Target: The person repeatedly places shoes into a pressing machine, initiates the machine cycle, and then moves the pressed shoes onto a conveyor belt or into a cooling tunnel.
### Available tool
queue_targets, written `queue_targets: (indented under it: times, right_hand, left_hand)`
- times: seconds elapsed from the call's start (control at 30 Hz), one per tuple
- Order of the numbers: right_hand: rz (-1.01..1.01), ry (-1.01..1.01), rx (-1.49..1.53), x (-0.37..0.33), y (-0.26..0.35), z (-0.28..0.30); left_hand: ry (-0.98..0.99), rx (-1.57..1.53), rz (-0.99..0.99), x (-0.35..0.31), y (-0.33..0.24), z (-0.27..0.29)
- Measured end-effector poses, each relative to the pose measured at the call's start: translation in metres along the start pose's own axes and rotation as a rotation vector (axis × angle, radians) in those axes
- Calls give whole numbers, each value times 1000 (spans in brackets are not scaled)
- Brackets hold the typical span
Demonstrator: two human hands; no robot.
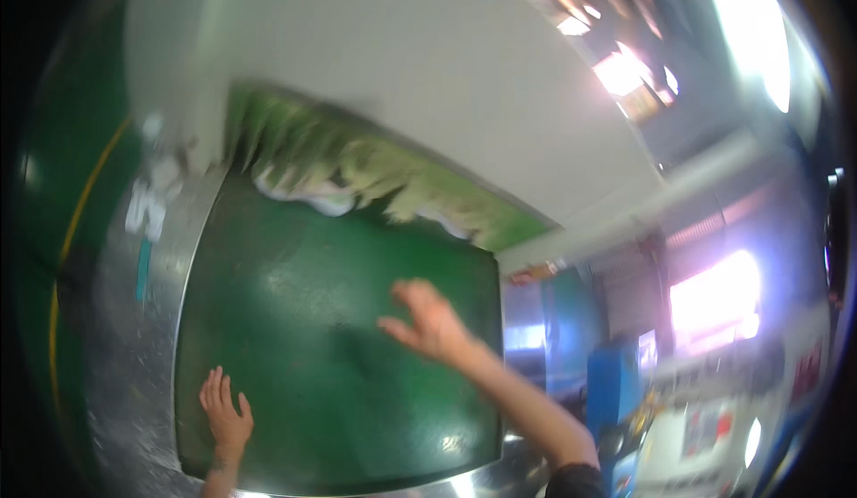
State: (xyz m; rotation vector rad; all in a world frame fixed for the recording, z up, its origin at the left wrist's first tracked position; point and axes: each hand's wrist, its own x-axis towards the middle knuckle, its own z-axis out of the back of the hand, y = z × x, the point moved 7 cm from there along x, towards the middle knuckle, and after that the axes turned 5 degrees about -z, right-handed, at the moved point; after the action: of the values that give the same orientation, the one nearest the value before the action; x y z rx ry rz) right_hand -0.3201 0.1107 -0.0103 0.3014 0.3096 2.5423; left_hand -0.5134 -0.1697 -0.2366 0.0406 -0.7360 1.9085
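Note:
My left hand [224,415] lies flat on the near left part of a green belt surface [303,302], fingers spread, holding nothing. My right hand [428,319] hovers over the belt's right side, fingers spread and curled, empty. At the far end of the belt lies a blurred heap of pale green and white leafy material [357,172], under a large white housing [402,61]. Both hands are well short of the heap.
A shiny metal frame [183,257] runs along the belt's left side and near edge. Green floor with a yellow line [76,203] lies to the left. Blue machinery [611,377] and bright windows stand at the right.

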Motion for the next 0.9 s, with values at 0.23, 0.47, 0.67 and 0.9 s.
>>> queue_targets:
  times: [0.23, 0.47, 0.67, 0.9]
  right_hand:
    - [-429, -65, -262, 159, -176, -4]
    - [-141, -231, -344, 51, -47, -73]
    - [-1135, -178, 355, -352, 115, -95]
    - [-1437, -613, 600, -547, 279, -2]
  left_hand:
    - [142, -159, -208, 52, -36, 31]
    - [-48, 7, -110, 31, -16, 29]
    - [-90, -140, -208, 57, -53, 27]
    - [989, -1463, 41, -12, -257, 80]
